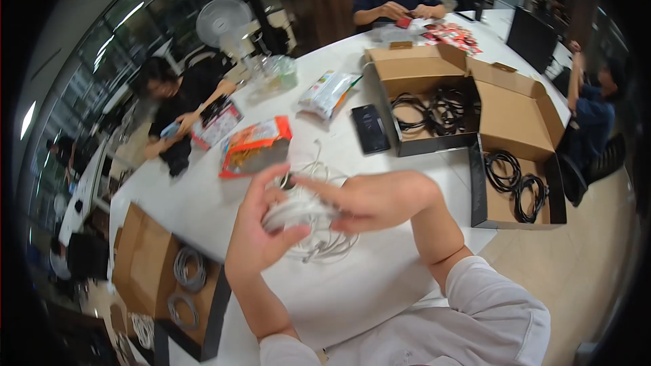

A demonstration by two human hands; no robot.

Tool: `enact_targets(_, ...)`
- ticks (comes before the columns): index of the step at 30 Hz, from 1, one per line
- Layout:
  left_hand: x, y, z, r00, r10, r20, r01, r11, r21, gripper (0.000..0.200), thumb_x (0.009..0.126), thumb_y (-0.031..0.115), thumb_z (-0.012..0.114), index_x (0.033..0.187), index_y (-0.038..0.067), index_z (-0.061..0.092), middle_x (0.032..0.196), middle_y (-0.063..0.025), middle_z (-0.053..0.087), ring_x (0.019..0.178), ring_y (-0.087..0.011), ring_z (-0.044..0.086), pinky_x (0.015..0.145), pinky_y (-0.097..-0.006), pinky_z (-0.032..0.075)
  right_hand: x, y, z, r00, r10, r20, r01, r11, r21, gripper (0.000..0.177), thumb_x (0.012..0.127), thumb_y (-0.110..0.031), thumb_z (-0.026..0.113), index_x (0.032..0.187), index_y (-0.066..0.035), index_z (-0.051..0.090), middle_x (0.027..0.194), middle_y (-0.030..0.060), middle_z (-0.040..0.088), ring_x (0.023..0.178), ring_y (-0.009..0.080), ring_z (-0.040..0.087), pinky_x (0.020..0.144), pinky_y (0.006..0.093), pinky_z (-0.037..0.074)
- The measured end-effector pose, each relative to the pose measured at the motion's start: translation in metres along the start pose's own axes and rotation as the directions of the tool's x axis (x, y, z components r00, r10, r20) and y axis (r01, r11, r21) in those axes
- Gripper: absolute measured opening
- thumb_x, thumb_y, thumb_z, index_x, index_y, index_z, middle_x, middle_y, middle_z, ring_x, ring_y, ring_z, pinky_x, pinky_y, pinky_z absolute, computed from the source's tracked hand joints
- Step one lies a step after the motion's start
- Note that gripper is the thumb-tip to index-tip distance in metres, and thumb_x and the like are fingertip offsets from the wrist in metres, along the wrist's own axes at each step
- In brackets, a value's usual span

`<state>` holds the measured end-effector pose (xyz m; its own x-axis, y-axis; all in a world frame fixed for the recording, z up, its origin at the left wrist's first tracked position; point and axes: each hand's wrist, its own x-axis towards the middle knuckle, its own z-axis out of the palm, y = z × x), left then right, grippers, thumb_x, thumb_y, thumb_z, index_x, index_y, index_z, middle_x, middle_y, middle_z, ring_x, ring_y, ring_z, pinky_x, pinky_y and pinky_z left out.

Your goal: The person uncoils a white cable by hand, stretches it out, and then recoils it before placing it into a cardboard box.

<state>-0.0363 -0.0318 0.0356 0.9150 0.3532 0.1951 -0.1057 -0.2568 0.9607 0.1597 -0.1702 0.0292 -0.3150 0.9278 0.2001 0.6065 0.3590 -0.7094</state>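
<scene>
My left hand [249, 230] is curled around a bundled coil of white cable [298, 211], fingers on one side and thumb below. From the right, my right hand [369, 200] reaches across the same coil, its fingers blurred by motion and closed over the cable. A small dark piece [287, 180] shows at the top of the coil, too blurred to name. Loose loops of white cable [325, 247] lie on the white table [380, 264] beneath and behind my hands.
Open cardboard boxes [434, 139] with coiled black cables stand at the right. Another open box [146, 247] holds grey coils at the left. A phone [370, 129], an orange snack bag [254, 146] and a white packet [329, 95] lie beyond my hands. Several people sit around.
</scene>
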Motion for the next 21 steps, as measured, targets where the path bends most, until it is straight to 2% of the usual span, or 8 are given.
enact_targets(5,-0.004,-0.025,-0.007,0.986,0.114,-0.121,-0.109,0.993,0.046,0.076,0.075,0.005,0.074,0.14,0.009,0.034,0.104,-0.0034,0.052,0.081,-0.008,0.052,0.071,-0.0223,0.045,0.016,0.006,-0.005,0.99,0.136,0.049,-0.133,0.99,-0.054,0.066,0.088,-0.005,0.054,0.146,-0.001,0.021,0.078,0.0185,0.067,0.072,0.0306,0.068,0.064,0.0355,0.051)
enact_targets(7,-0.02,-0.03,-0.018,0.992,0.034,-0.122,-0.032,0.999,0.017,0.08,0.075,0.008,0.076,0.142,0.011,0.032,0.123,-0.0068,0.047,0.103,-0.0128,0.051,0.091,-0.0284,0.042,0.022,0.013,0.001,0.998,0.063,0.031,-0.063,0.998,-0.009,0.062,0.089,-0.005,0.054,0.143,0.002,0.026,0.076,0.0177,0.066,0.069,0.0296,0.066,0.063,0.0351,0.049)
enact_targets(10,-0.05,-0.046,-0.025,0.988,-0.024,-0.155,-0.008,0.979,-0.206,0.079,0.076,0.01,0.076,0.142,0.011,0.032,0.125,-0.0075,0.047,0.107,-0.0142,0.051,0.094,-0.0294,0.042,0.028,0.014,0.004,0.999,0.011,0.047,-0.01,1.0,-0.017,0.059,0.09,-0.005,0.054,0.143,0.003,0.029,0.076,0.0181,0.066,0.065,0.0293,0.064,0.062,0.0341,0.048)
enact_targets(14,-0.096,-0.086,-0.031,0.974,-0.016,-0.227,-0.075,0.919,-0.386,0.069,0.084,0.018,0.071,0.141,0.009,0.034,0.127,-0.0081,0.048,0.109,-0.0156,0.052,0.094,-0.0296,0.042,0.04,0.004,0.014,0.99,0.115,0.084,-0.106,0.988,-0.109,0.056,0.092,-0.004,0.052,0.143,0.003,0.031,0.083,0.0189,0.067,0.07,0.0275,0.067,0.064,0.0322,0.048)
enact_targets(15,-0.108,-0.094,-0.032,0.96,-0.046,-0.276,-0.066,0.922,-0.382,0.066,0.085,0.02,0.069,0.141,0.008,0.035,0.127,-0.0081,0.049,0.109,-0.0159,0.052,0.094,-0.0301,0.042,0.042,0.012,0.024,0.996,0.082,0.024,-0.081,0.996,-0.032,0.054,0.094,-0.004,0.049,0.144,0.002,0.03,0.097,0.0176,0.068,0.08,0.0222,0.069,0.066,0.028,0.049)
enact_targets(18,-0.156,-0.105,-0.03,0.896,-0.109,-0.43,-0.053,0.936,-0.347,0.062,0.089,0.028,0.065,0.14,0.007,0.036,0.127,-0.0085,0.05,0.109,-0.0169,0.053,0.095,-0.0317,0.041,0.058,0.004,0.046,0.963,0.271,0.001,-0.257,0.911,0.323,0.052,0.096,-0.003,0.046,0.145,0.001,0.029,0.112,0.0146,0.064,0.089,0.0179,0.069,0.068,0.0235,0.051)
enact_targets(19,-0.174,-0.105,-0.027,0.875,-0.113,-0.471,-0.051,0.945,-0.322,0.062,0.09,0.03,0.064,0.141,0.007,0.036,0.127,-0.0086,0.05,0.109,-0.0172,0.053,0.096,-0.0324,0.041,0.065,0.0,0.051,0.962,0.272,0.024,-0.264,0.903,0.34,0.051,0.097,-0.003,0.042,0.146,-0.001,0.028,0.123,0.0133,0.059,0.091,0.0173,0.067,0.07,0.0225,0.053)
enact_targets(21,-0.206,-0.104,-0.017,0.836,-0.104,-0.538,-0.083,0.947,-0.312,0.069,0.09,0.036,0.064,0.144,0.006,0.032,0.133,-0.0101,0.048,0.113,-0.0189,0.052,0.098,-0.0348,0.039,0.087,-0.013,0.074,0.967,0.254,0.025,-0.241,0.874,0.421,0.051,0.098,-0.004,0.042,0.146,-0.002,0.028,0.124,0.0143,0.058,0.092,0.0188,0.068,0.07,0.0242,0.055)
